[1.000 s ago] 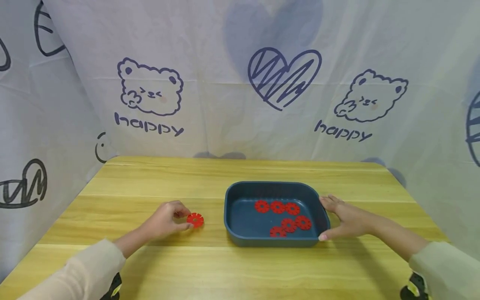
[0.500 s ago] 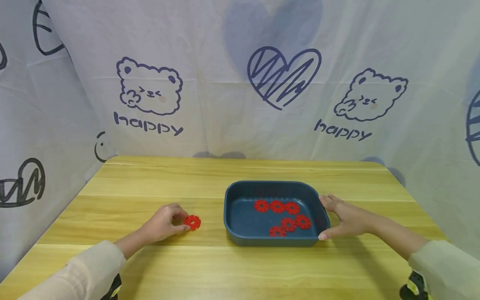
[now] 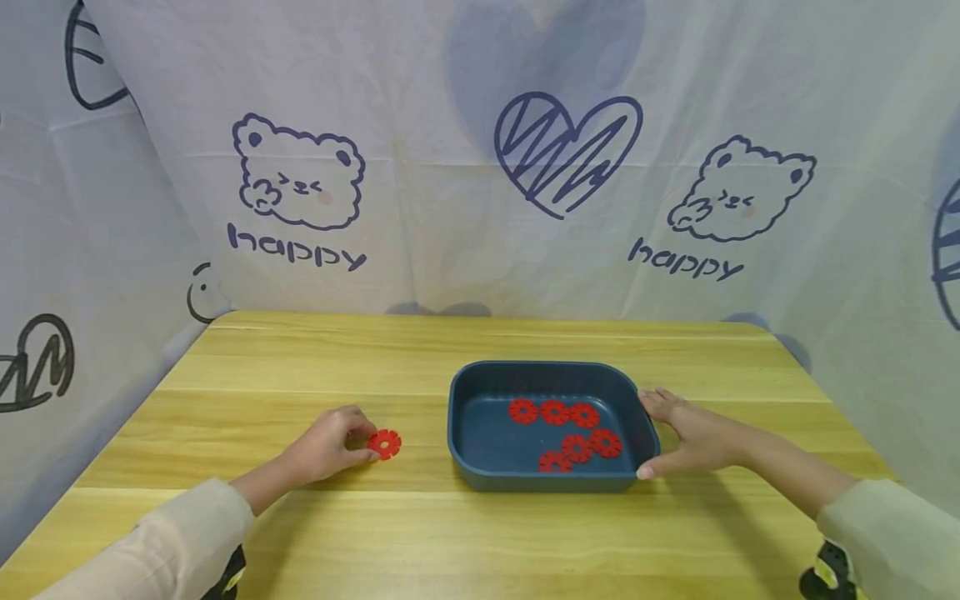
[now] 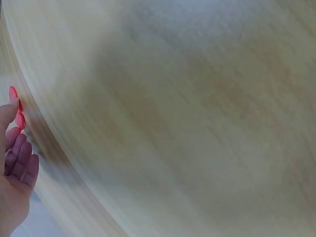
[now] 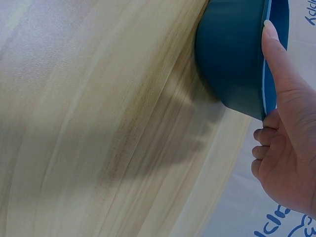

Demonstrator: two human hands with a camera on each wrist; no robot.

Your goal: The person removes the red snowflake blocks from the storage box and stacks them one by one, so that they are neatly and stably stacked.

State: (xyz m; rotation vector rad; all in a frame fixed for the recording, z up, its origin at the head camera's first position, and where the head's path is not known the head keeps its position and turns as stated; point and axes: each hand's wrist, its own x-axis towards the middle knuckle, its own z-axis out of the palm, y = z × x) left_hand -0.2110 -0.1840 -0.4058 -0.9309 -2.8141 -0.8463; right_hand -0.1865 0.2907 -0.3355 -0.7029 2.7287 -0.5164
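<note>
I read "happy" lettering (image 3: 297, 247) twice on cloth (image 3: 442, 217). Left hand (image 3: 327, 445) pinches notched red disc (image 3: 393, 441); right hand (image 3: 696, 437), spread wide, touches smooth blue bin (image 3: 547, 483) on wood-grain table (image 3: 375, 542).

Red disc (image 3: 393, 445) in my fingers (image 3: 363, 423): smooth plastic | tray (image 3: 540, 482): smooth plastic, soft sheen | counter (image 3: 480, 542): wood-grained, faintly glossy | backdrop (image 3: 435, 250): creased, matt cloth | my sleeve (image 3: 183, 533): matt cloth

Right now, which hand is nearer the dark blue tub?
Right. The right hand touches the tub at its right end; the left hand, beyond its left end, pinches a red slotted disc.
</note>
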